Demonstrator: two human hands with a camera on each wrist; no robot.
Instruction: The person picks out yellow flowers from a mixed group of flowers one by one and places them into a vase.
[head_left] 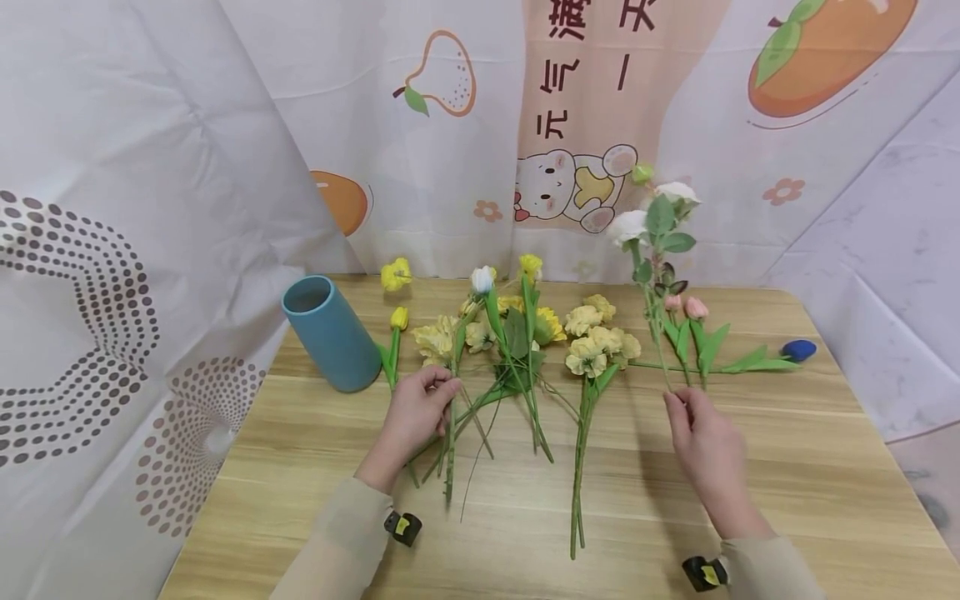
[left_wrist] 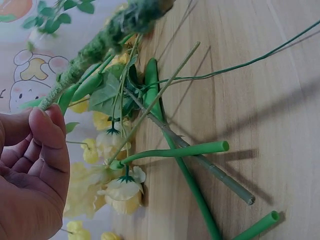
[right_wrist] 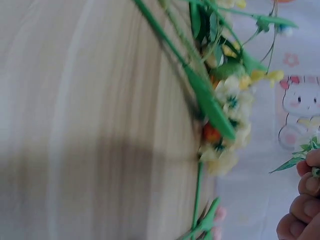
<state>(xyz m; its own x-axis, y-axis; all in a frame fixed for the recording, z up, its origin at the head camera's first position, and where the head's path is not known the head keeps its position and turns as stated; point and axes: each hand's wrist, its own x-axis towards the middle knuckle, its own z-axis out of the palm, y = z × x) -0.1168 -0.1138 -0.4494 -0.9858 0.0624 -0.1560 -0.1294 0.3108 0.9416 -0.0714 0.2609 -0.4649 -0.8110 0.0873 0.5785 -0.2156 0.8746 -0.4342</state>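
Observation:
In the head view my left hand (head_left: 422, 406) pinches a rough green flower stem (left_wrist: 82, 67) between thumb and fingers. Its lower end points toward the near edge; which bloom it carries is hard to tell among the pale yellow flowers (head_left: 437, 337) beside it. My right hand (head_left: 708, 442) grips the lower stem of a white rose spray (head_left: 660, 218), raised upright above the table, with two white blooms and green leaves. At the edge of the right wrist view, curled fingers (right_wrist: 305, 207) hold that stem, mostly out of frame.
A blue vase (head_left: 333, 337) stands at the table's left. Several yellow flowers lie mid-table, with a pale yellow bunch (head_left: 600, 342) right of them. Pink tulips (head_left: 696, 308) and a blue tulip (head_left: 798, 350) lie on the right. A printed curtain (head_left: 450, 167) hangs behind.

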